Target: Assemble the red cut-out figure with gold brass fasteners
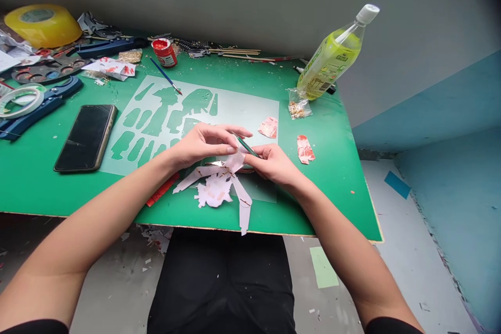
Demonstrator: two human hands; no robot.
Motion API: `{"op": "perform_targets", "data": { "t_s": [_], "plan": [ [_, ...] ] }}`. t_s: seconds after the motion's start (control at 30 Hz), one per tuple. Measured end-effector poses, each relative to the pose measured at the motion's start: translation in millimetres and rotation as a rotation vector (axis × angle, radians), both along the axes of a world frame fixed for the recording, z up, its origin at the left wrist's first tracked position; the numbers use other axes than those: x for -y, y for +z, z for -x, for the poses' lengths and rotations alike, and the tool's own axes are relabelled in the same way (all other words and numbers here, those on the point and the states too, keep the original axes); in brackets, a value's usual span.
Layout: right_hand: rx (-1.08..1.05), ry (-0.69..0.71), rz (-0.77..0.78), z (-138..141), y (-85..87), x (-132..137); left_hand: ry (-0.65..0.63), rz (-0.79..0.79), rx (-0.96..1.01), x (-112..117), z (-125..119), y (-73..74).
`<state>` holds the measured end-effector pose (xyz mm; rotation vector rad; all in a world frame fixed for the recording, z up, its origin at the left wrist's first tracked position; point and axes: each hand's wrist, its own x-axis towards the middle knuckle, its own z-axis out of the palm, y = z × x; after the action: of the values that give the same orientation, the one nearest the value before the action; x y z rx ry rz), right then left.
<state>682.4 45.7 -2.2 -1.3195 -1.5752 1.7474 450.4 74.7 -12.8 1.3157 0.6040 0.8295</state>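
Note:
My left hand (203, 143) is closed in a pinch on a white paper cutout (219, 185) with reddish marks, holding its top near the middle of the green table (47, 188). My right hand (274, 164) grips a thin green-handled tool (247, 146), its tip pointing up-left toward my left fingers, right at the paper's upper edge. Long paper strips hang down over the table's front edge. Under the hands lies a translucent stencil sheet (242, 107) with cut-out shapes. Two red-painted paper pieces (268, 127) (305, 149) lie just right of my hands.
A black phone (86, 136) lies at the left. A red paint jar (164, 52) and a brush (166, 76) sit at the back. A yellow-green bottle (332, 57) leans at the back right beside a small bag (298, 107). Tape rolls (43, 23), a palette and tools crowd the far left.

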Motion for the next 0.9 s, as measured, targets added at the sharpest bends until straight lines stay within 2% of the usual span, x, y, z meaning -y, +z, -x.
{"op": "perform_targets", "data": {
  "t_s": [0.17, 0.33, 0.7, 0.9],
  "plan": [
    [-0.055, 0.002, 0.007, -3, -2.0, -1, -0.045, 0.039, 0.01, -6, 10, -5.8],
    [-0.077, 0.003, -0.003, -5, -2.4, -1, -0.051, 0.056, -0.01, -6, 10, -3.8],
    [-0.119, -0.11, -0.069, -7, -7.0, -5, 0.073, 0.087, -0.11, -2, 0, -5.8],
    [-0.057, -0.113, -0.075, -7, -6.4, -6, -0.002, 0.138, -0.156, -5, 1, -3.6]
  ]
}}
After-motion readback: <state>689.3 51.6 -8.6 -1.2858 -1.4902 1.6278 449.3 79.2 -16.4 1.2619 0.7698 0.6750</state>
